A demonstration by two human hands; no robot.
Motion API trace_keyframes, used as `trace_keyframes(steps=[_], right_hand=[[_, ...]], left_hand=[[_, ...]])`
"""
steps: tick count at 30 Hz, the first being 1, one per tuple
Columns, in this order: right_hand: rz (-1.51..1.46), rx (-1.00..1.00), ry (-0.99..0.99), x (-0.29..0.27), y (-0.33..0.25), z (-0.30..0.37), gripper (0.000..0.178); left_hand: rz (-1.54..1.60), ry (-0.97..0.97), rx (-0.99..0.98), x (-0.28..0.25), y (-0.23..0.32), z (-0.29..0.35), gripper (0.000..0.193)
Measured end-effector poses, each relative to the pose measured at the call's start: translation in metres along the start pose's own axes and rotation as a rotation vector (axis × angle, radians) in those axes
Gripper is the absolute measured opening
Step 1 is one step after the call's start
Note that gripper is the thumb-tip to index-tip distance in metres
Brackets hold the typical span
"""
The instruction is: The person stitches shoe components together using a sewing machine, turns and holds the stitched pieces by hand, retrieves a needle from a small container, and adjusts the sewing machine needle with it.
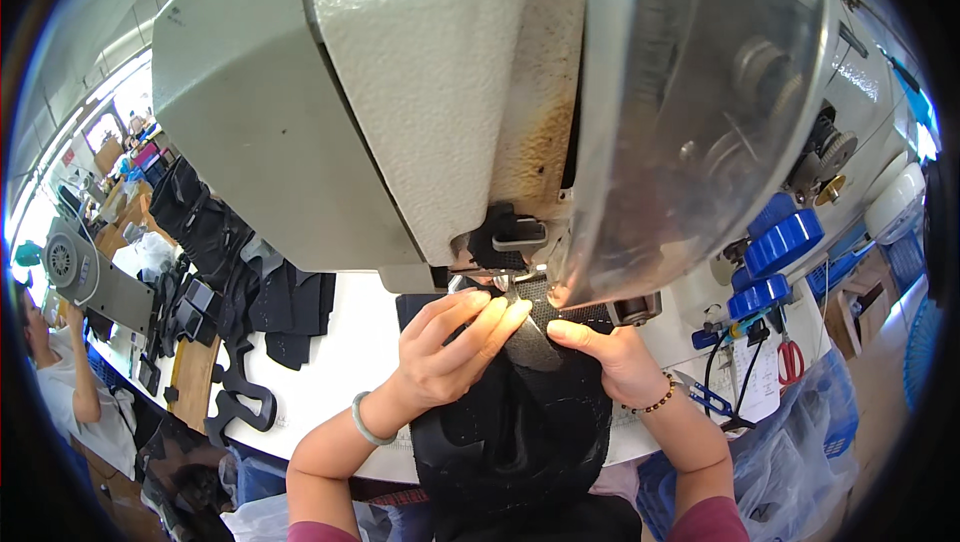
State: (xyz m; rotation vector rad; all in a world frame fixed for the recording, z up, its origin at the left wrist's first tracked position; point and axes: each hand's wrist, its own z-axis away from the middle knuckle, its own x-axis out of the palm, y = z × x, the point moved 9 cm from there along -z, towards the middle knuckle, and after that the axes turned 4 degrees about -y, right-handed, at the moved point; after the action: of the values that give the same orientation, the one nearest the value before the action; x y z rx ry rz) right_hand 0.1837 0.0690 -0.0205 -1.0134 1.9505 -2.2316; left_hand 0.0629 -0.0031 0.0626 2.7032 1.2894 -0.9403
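Observation:
A black fabric piece (510, 432) lies under the head of a sewing machine (420, 92) and hangs toward me over the table's near edge. On it is a dark grey strip (535, 347), close to the needle area. My left hand (445, 347) has its fingers pressed together at the strip's left edge, just before the needle area. My right hand (615, 357) grips the fabric on the right, thumb on top; its other fingers are mostly hidden. The machine head hides the fabric's far end.
Cut black pieces (290, 307) lie on the white table (350, 342) at left. Blue round knobs (785, 242), red-handled scissors (791, 362) and blue snips (708, 399) are at right. A co-worker (75, 382) sits far left. Plastic bags (790, 452) hang below the table.

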Motion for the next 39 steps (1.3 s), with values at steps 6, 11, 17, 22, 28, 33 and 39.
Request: trace_keyframes(steps=[6, 11, 17, 22, 28, 33, 39], right_hand=[[0.097, -0.097, -0.052, 0.012, 0.004, 0.003, 0.032], [0.116, -0.064, -0.070, 0.019, 0.011, 0.008, 0.024], [0.088, 0.018, -0.095, 0.016, 0.020, 0.009, 0.025], [0.271, 0.114, -0.143, 0.012, 0.025, 0.011, 0.028], [0.264, -0.047, -0.088, 0.019, 0.019, 0.006, 0.028], [0.335, -0.085, -0.117, 0.011, 0.023, 0.008, 0.033], [0.591, -0.190, -0.134, 0.028, -0.008, 0.013, 0.032]], left_hand=[[0.049, -0.009, 0.061, -0.007, -0.002, -0.001, 0.031], [0.043, 0.009, 0.105, -0.008, -0.003, 0.001, 0.028], [0.054, 0.024, 0.147, -0.009, -0.004, 0.000, 0.028], [0.074, 0.015, 0.144, -0.009, -0.006, 0.000, 0.028], [0.064, -0.007, 0.095, -0.008, -0.013, 0.001, 0.034], [0.142, -0.001, 0.053, -0.009, -0.016, -0.002, 0.037], [0.187, -0.030, -0.015, -0.006, -0.026, 0.004, 0.041]])
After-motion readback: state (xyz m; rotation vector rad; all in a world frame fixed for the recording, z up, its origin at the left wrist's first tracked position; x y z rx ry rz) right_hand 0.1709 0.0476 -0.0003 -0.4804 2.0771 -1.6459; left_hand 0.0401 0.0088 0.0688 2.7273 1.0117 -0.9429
